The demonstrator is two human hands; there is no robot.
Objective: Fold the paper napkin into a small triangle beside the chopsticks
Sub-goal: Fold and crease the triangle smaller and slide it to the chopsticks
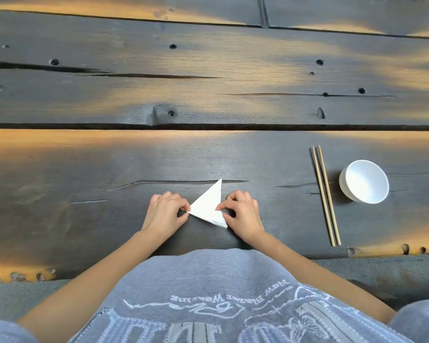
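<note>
Paper napkin (209, 206): folded triangle, pinched at opposite corners by left hand (165, 210) and right hand (240, 211) fingers, well apart from chopsticks (325, 194). Risk: thin layers springing open on release.

1. The person wore a grey-blue T-shirt (208, 280) of soft, slightly fuzzy fabric.
2. Pale lettering (229, 292) ran across the chest, appearing upside down from the head camera, above a line-drawn graphic.
3. Below it sat lighter blue and white stitched block shapes (191, 330).
4. Both forearms were bare, with short sleeves at the frame's lower corners.
5. The left hand (165, 211) and right hand (242, 211) carried no rings or watch.
</note>
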